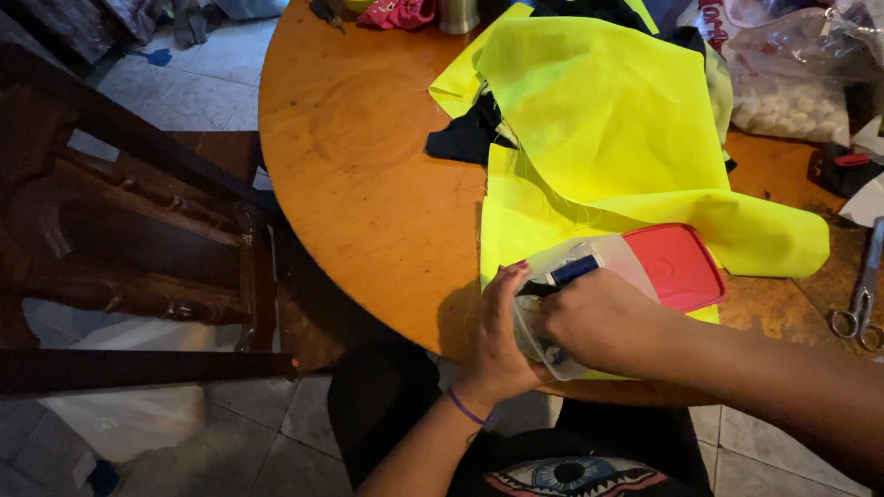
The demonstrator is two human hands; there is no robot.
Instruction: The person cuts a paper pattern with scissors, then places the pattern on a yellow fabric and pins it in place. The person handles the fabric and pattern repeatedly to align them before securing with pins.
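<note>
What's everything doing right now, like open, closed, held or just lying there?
Box: clear plastic, open, tilted at the table edge.
Lid: red, off, lying beside the box.
Left hand: grips the box's side.
Right hand: reaching inside the box.
Yellow cloth: spread out, rumpled.
Scissors: lying on the table, untouched.
Bag: clear, holds white balls, lying there.

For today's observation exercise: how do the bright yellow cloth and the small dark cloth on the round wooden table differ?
The bright yellow cloth is far larger than the small dark cloth. The yellow cloth spreads in broad smooth folds; the dark cloth lies crumpled. The yellow cloth reaches under the clear plastic box that both hands hold; the dark cloth lies apart from it, partly tucked under the yellow one. Both rest on the round wooden table.
</note>
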